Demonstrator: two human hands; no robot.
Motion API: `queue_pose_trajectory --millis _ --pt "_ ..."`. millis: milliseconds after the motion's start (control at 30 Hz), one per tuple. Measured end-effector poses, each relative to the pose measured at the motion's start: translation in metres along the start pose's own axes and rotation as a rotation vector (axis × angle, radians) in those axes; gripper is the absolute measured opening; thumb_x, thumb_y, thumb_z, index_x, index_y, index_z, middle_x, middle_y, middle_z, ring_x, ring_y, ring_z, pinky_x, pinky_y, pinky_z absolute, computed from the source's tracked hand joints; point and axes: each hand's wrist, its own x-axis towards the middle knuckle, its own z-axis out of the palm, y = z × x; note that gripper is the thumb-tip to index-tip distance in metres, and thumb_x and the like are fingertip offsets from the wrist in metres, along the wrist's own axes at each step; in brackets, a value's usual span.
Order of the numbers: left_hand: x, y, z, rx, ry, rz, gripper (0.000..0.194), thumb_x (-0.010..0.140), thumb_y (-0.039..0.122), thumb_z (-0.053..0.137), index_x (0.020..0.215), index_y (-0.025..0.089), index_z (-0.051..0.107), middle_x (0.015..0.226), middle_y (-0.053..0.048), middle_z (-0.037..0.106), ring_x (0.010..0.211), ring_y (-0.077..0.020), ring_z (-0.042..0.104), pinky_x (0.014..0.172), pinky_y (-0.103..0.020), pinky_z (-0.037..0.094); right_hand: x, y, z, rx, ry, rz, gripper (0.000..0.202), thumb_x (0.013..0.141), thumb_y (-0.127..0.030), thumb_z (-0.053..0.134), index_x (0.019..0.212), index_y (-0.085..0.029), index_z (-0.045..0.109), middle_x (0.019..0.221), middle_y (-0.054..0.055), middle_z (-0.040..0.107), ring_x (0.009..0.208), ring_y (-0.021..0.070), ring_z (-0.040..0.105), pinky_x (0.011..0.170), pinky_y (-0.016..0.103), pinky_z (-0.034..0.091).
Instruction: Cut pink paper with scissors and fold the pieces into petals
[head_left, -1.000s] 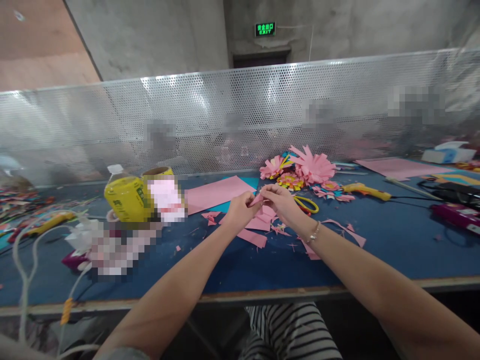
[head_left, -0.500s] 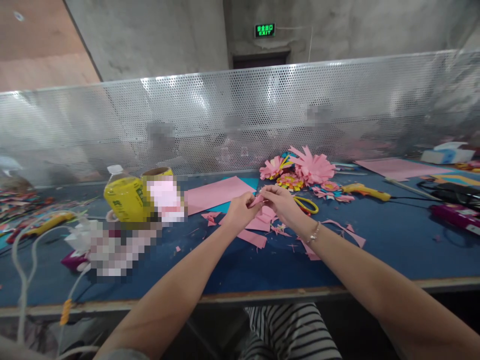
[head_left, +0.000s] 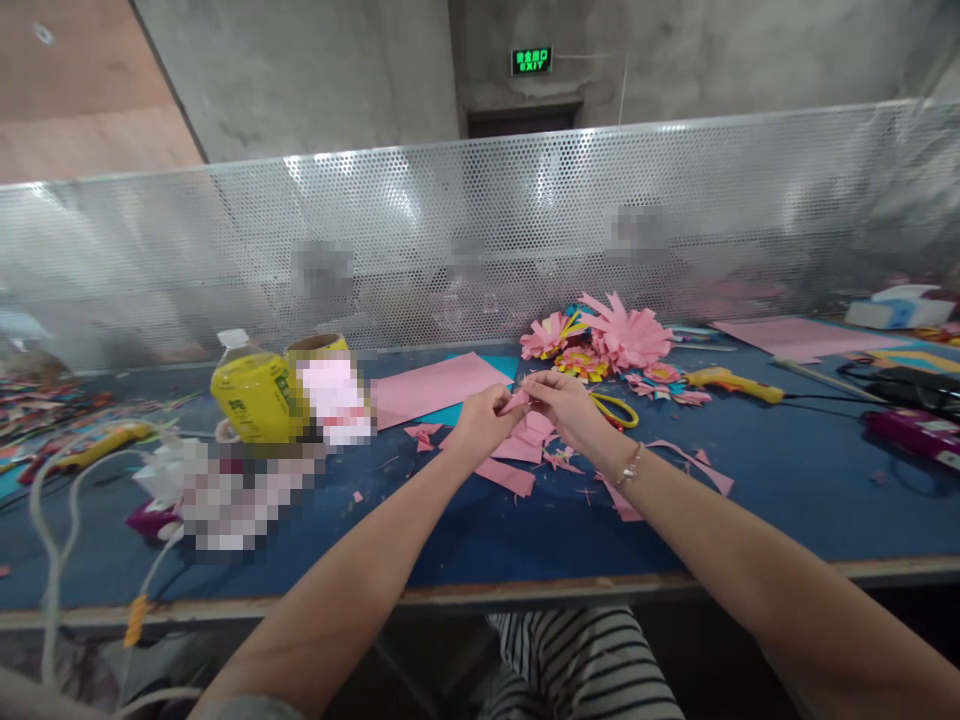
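Observation:
Both of my hands meet over the middle of the blue table. My left hand [head_left: 484, 418] pinches a small piece of pink paper [head_left: 516, 402]. The fingers of my right hand [head_left: 561, 400] close on the same piece from the other side. Pink paper strips and scraps [head_left: 510, 474] lie beneath and around the hands. Behind them, a pink paper sheet [head_left: 442, 388] rests on a blue sheet [head_left: 444, 415]. Yellow-handled scissors [head_left: 616, 410] lie right behind my right hand, their blades hidden.
Paper flowers [head_left: 626, 332] are heaped behind my right hand, with a yellow glue gun [head_left: 735, 383] to their right. To the left stand a yellow-labelled bottle [head_left: 251, 395], a tape roll [head_left: 319, 345] and a phone [head_left: 331, 395]. A perforated metal panel [head_left: 405, 240] closes the table's back.
The hands stay in nearly the same place, still holding the pink piece, with only slight finger movement. The whole view has shifted very slightly.

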Motion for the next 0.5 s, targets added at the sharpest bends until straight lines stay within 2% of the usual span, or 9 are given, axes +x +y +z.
queue_pose_trajectory --millis 300,500 --pt "-0.0005 0.001 0.0002 -0.039 -0.014 -0.022 0.032 0.063 0.044 0.051 0.056 0.017 0.035 0.048 0.007 0.028 0.045 -0.0054 0.034 0.042 -0.019 0.035 0.0005 0.0 -0.0031 -0.043 0.022 0.0 0.015 0.056 -0.026 0.065 0.058 -0.014 0.057 0.056 -0.002 0.052 0.053 0.0073 0.047 0.054 0.024 0.039" --pt "-0.002 0.0045 0.0001 -0.106 -0.048 -0.058 0.03 0.063 0.042 0.052 0.058 0.017 0.036 0.05 0.007 0.03 0.044 -0.0049 0.034 0.039 -0.019 0.039 0.0051 0.0052 -0.0068 -0.168 0.08 -0.062 0.02 0.06 -0.035 0.061 0.057 -0.016 0.056 0.054 -0.002 0.051 0.05 0.0081 0.046 0.052 0.024 0.039"
